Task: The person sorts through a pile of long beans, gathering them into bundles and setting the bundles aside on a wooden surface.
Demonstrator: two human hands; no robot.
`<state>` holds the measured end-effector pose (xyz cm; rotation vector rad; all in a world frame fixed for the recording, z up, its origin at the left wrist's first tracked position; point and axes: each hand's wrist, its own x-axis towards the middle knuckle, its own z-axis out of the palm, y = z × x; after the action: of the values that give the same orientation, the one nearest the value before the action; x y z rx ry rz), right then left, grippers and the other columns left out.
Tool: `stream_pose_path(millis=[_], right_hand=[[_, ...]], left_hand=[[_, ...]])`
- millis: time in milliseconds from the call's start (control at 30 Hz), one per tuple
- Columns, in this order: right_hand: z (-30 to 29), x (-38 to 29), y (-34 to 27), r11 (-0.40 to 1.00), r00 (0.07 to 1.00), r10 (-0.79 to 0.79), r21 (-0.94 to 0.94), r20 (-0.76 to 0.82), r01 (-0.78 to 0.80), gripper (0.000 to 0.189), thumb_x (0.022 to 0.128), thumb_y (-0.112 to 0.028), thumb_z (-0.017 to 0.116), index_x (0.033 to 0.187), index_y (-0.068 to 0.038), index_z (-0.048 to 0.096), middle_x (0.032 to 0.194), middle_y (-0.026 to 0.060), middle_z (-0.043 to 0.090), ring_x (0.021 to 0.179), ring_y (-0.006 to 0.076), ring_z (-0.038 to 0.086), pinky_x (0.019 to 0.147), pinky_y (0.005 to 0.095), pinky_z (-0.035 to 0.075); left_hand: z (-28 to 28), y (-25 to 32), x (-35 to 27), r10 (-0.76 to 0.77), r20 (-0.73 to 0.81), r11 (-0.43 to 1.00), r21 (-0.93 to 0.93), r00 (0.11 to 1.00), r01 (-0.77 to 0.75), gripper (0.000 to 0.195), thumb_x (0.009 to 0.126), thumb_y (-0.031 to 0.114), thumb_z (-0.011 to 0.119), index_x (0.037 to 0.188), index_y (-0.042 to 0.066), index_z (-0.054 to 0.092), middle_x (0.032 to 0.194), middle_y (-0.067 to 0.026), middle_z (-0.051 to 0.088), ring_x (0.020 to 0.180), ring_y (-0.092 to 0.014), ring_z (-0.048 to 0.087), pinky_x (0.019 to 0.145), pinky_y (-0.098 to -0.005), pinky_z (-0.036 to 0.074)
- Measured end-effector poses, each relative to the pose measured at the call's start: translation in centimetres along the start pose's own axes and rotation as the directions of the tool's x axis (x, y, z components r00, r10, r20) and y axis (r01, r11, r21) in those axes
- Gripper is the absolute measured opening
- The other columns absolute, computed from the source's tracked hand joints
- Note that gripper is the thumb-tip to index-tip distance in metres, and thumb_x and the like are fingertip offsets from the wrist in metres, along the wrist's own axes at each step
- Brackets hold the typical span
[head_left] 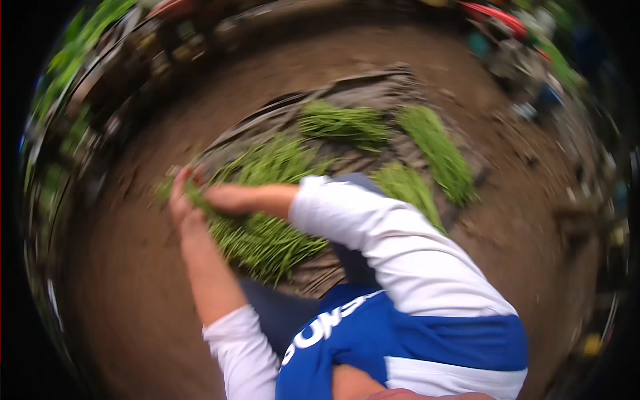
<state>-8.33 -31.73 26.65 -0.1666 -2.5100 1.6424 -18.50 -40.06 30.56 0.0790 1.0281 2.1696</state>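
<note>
A pile of long green bean-like pods or stems (pixel 270 240) lies on a wrinkled brown cloth or sack on the ground. At its left edge, my left hand (pixel 184 197) is closed around a few green stems, whose ends stick out to the left. My right hand (pixel 225 198) comes in from the right beside it, close to the same stems; blur hides whether its fingers grip them. Three neater bundles of the same green stems lie beyond the pile: one at the top (pixel 345 124), one at the right (pixel 440 152), one nearer my right sleeve (pixel 407 187).
Brown bare soil (pixel 125 280) surrounds the wrinkled cloth (pixel 385 85). Blurred clutter with a red item (pixel 495 17) stands at the upper right. Green plants (pixel 75 55) edge the upper left. A small yellow object (pixel 592 345) is at the lower right.
</note>
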Motion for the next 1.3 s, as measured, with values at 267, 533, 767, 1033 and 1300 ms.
stream_pose_path(millis=[267,533,767,1033,1300], right_hand=[[-4.0,-8.6,-6.1,0.879,0.926,0.375,0.327,-0.028,-0.346,0.059,0.093,-0.050,0.035,0.114,0.000,0.058,0.106,0.0155,0.061,0.095,0.0286,0.056,0.086,0.0413,0.043],[-6.2,-11.6,-8.2,0.757,0.921,0.337,0.637,-0.196,-0.141,0.058,0.086,-0.051,0.045,0.115,-0.002,0.054,0.105,0.0136,0.061,0.096,0.0277,0.056,0.084,0.0393,0.043],[-5.6,-8.7,-6.5,0.963,0.943,0.093,0.269,-0.319,-0.004,0.057,0.081,-0.051,0.053,0.112,-0.002,0.053,0.101,0.0123,0.061,0.092,0.0257,0.057,0.081,0.0372,0.045],[-4.7,-6.1,-5.9,0.991,0.962,-0.011,0.125,-0.274,0.046,0.050,0.073,-0.042,0.064,0.104,-0.004,0.055,0.094,0.0121,0.063,0.087,0.0244,0.061,0.076,0.0355,0.048],[-1.7,-4.4,-5.4,0.995,0.998,-0.055,0.081,0.026,0.053,0.038,0.067,-0.024,0.073,0.100,-0.007,0.066,0.095,0.0142,0.067,0.090,0.0269,0.065,0.079,0.0355,0.049]], left_hand=[[2.1,-0.9,-1.3,-0.145,-0.013,0.907,0.397,0.989,0.138,0.023,0.090,0.019,0.057,0.106,0.003,0.060,0.098,-0.0054,0.061,0.089,-0.018,0.057,0.086,-0.0339,0.045],[-2.3,-2.1,7.2,-0.274,0.316,0.829,0.556,0.908,0.056,0.037,0.089,0.031,0.050,0.123,0.016,0.048,0.104,-0.0017,0.048,0.097,-0.015,0.046,0.088,-0.0310,0.037],[2.2,-4.0,1.4,-0.199,0.288,0.783,0.622,0.937,-0.025,0.040,0.090,0.031,0.052,0.124,0.011,0.048,0.109,-0.0050,0.051,0.101,-0.017,0.049,0.091,-0.0329,0.039],[2.6,-0.1,-4.9,-0.089,0.357,0.844,0.523,0.930,-0.120,0.044,0.091,0.031,0.055,0.126,0.006,0.049,0.115,-0.0087,0.055,0.106,-0.020,0.051,0.093,-0.0350,0.040],[2.6,-0.5,-7.4,0.076,0.201,0.931,0.337,0.977,-0.142,0.038,0.078,0.005,0.066,0.113,0.002,0.050,0.094,-0.0174,0.066,0.092,-0.027,0.065,0.088,-0.0382,0.050]])
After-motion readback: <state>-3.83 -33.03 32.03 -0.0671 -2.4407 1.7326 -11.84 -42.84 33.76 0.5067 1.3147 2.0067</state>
